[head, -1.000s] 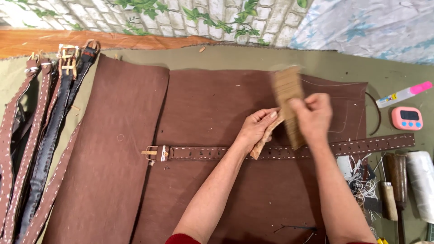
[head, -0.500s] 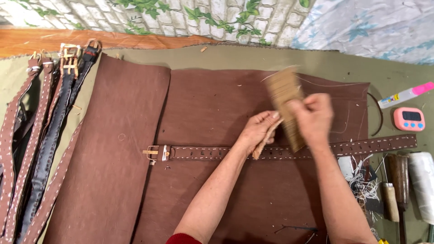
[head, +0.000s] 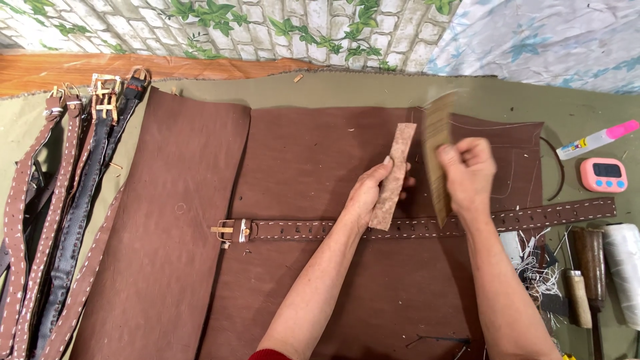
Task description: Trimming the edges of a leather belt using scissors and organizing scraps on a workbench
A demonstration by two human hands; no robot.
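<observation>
Head view: your left hand (head: 365, 197) grips a narrow tan leather strip (head: 394, 175), thumb and fingers clamped on its lower half so the strip rises above the fingertips, rough side showing. Your right hand (head: 470, 175) is closed around a second, thinner tan strip (head: 437, 157) seen nearly edge-on and blurred; it runs from above your knuckles to just below your fist. The 2 strips stand near each other, apart, with a gap between them.

Just below both sets of fingers, a brown stitched belt (head: 427, 225) lies flat across a large brown leather sheet (head: 307, 160), its buckle (head: 230, 231) well off to the left of your left hand. The lower end of the strip in your left hand hangs right over this belt; whether they touch cannot be told.

Far left of your left hand, several finished belts (head: 60, 220) lie side by side. Right of your right hand sit a pink timer (head: 603, 175), a white-and-pink glue tube (head: 595, 139), a white thread spool (head: 623, 267) and wooden-handled tools (head: 587, 267).
</observation>
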